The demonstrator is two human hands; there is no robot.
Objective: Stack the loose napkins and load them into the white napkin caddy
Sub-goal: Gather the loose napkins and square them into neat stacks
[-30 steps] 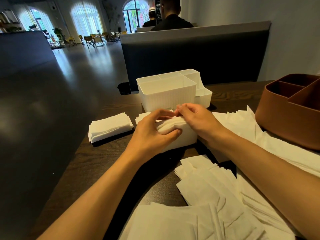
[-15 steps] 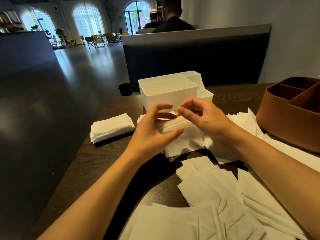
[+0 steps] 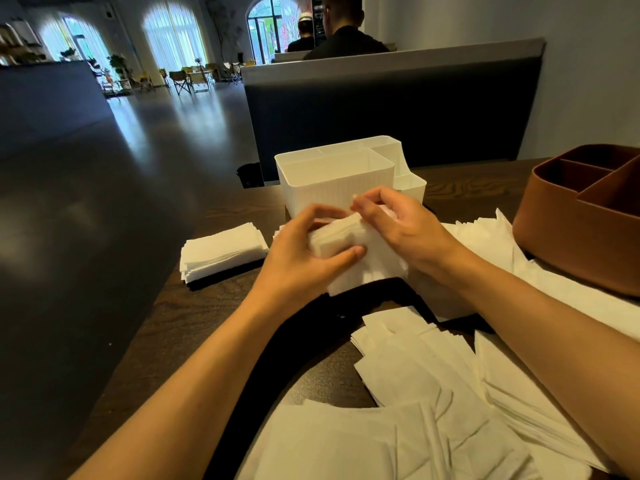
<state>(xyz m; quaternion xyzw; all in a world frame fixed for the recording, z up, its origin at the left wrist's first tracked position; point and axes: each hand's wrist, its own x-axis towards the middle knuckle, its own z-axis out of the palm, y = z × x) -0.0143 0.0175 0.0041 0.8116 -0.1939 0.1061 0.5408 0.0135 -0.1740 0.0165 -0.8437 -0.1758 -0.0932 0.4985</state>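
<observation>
The napkin bundle, half a second ago loosely pinched above the table, is now clamped by the left hand and squared by the right hand's curled fingers, just short of the white caddy, so loading seems near.

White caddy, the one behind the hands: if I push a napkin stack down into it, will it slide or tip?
The white caddy looks like thin, empty plastic, so probably light and apt to slide on the smooth wooden table. Its wide, low base makes tipping unlikely. Both the left hand and right hand grip the napkin stack, so neither steadies it.
</observation>
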